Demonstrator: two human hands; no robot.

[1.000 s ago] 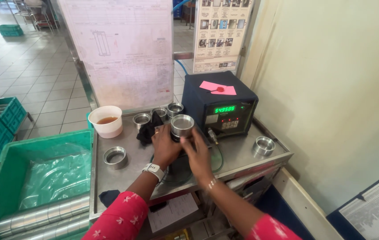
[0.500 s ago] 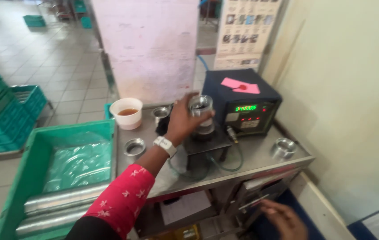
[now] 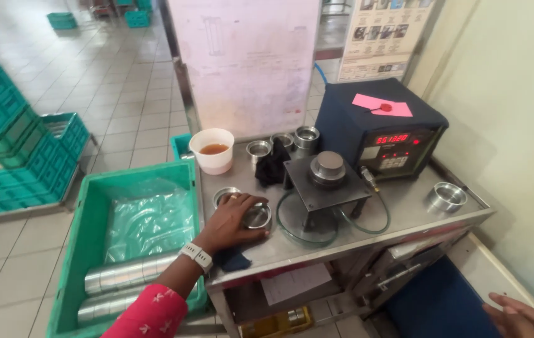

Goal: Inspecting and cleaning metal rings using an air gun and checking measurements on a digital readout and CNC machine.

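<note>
Tiled factory floor runs off to the far left, and near the cream wall stands a small steel-topped work table (image 3: pixel 404 216) that carries everything of note. On its near left part sits a short shiny metal ring (image 3: pixel 258 216), and the left hand (image 3: pixel 232 219) lies over it from the left, fingers curled round its rim — closed on the ring, which rests on the table top rather than hanging in the air. A second metal ring (image 3: pixel 224 196) lies just beside it on the far side, partly hidden by the knuckles, so the grip comes from above, where there is room.

To the right of the ring stands a small square steel test stand (image 3: pixel 326 188) with a round grey plug (image 3: pixel 327 168) on top, a clear hose looped at its feet. Farther right is a dark blue box meter with a red lit display (image 3: pixel 382 134), a pink paper slip on its lid, and a lone steel cup (image 3: pixel 446 197) near the table's right edge. At the far side stand a white cup of brown liquid (image 3: pixel 212 150), more rings and a black cloth (image 3: pixel 273 164).

Left of the table, a green plastic crate (image 3: pixel 85 250) holds stacked rings under clear film. The right hand (image 3: pixel 520 316) hangs low at the near right, fingers loosely spread, holding nothing.
</note>
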